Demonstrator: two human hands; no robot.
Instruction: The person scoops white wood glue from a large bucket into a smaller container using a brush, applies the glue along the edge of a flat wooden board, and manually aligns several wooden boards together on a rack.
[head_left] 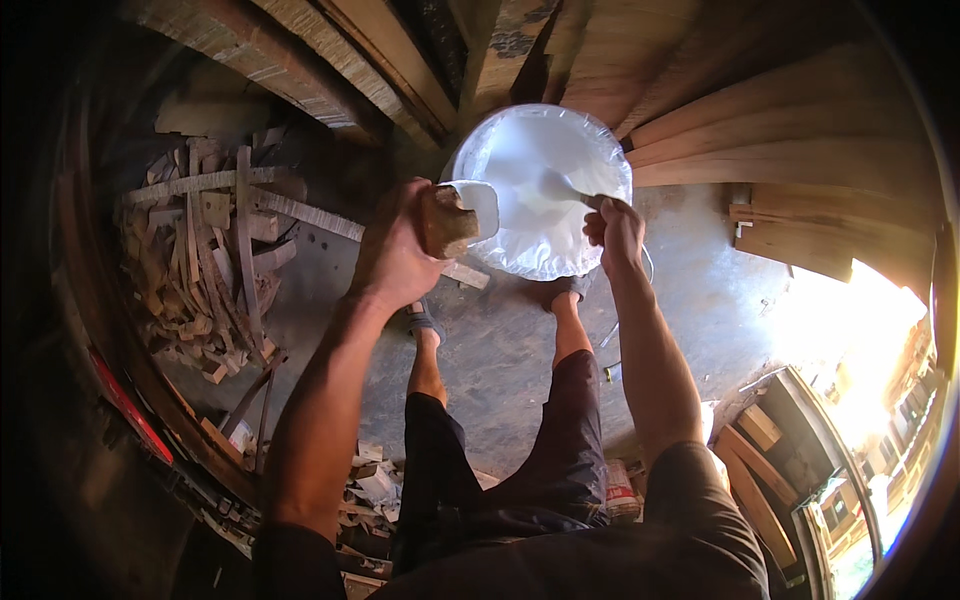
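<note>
White, round and lined with crinkled plastic film (545, 264), the bucket (610, 155) sits between and slightly ahead of the left hand (395, 245) and the right hand (618, 238). From here I see the right grasping a pale-headed tool (566, 188) over or in the white contents (520, 150), the left gripping a white plastic container (484, 210) with a notched brown end (446, 226). I judge this as scooping or stirring; next probably calls for bringing a level load leftward.

The head-worn left fisheye camera looks steeply down, near both hands (402, 245). Its wide view spans from dark shirt (560, 560) to plastic-lined bucket (545, 262) and beyond.
</note>
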